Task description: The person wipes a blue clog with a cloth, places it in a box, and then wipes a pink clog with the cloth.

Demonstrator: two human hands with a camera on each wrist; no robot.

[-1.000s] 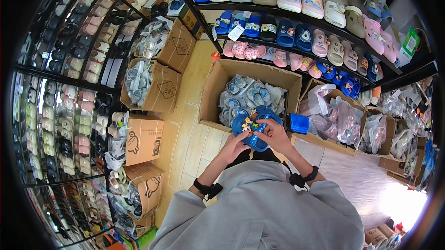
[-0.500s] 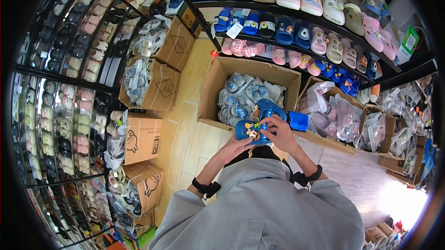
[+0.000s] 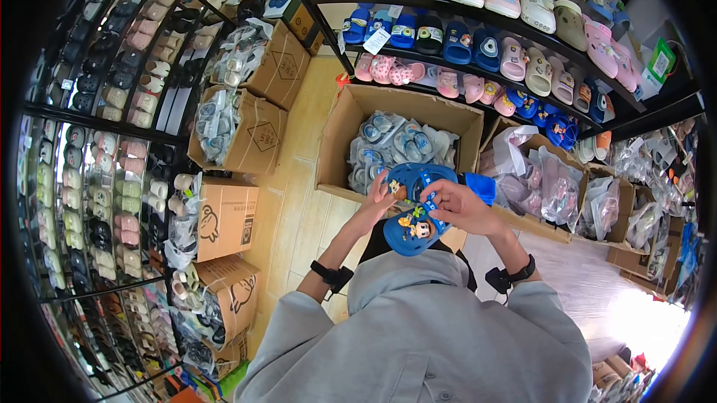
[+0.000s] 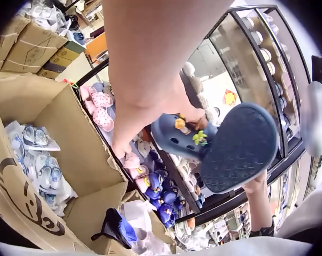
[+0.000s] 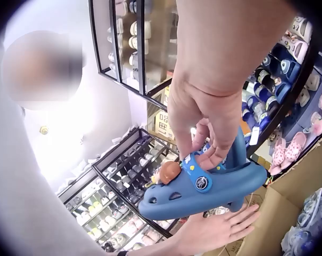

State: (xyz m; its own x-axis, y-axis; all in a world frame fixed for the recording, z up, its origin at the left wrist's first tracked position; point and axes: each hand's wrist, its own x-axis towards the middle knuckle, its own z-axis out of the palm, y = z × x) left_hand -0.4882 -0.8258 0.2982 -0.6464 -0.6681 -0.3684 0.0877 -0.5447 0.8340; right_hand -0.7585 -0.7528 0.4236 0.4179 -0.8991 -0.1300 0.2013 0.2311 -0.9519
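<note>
Since half a second ago the near clog (image 3: 407, 242) has swung round so that its toe points back toward the person, and the left hand (image 3: 379, 197) has left that toe and shifted forward, to the left of the far clog (image 3: 409, 173). Both clogs hang in the air between the grey top (image 3: 455, 313) and the open carton (image 3: 328, 126), overlapping the carton's front edge in the head view.

They are a matching, plain mid-blue, rounded at the toe and pierced with holes. The far clog's strap (image 5: 193, 170) is a brighter blue with small pale and yellow marks, fixed by a round dark rivet (image 5: 202, 184) with a white emblem. A brown ball charm (image 5: 170, 172) sits on its toe; the near clog wears a dark-haired figure (image 3: 424, 231) (face upward, toward the head camera). The left wrist view shows one sole (image 4: 241, 149), dark and textured.

The right hand (image 3: 464, 209) pinches the far clog's strap between thumb and fingers. The left hand is spread, its fingers fairly straight; whether it touches the clog I cannot tell.

Inside the carton lie bagged shoes (image 3: 403, 149); a blue bundle (image 3: 484, 189) is just beside its right side.
</note>
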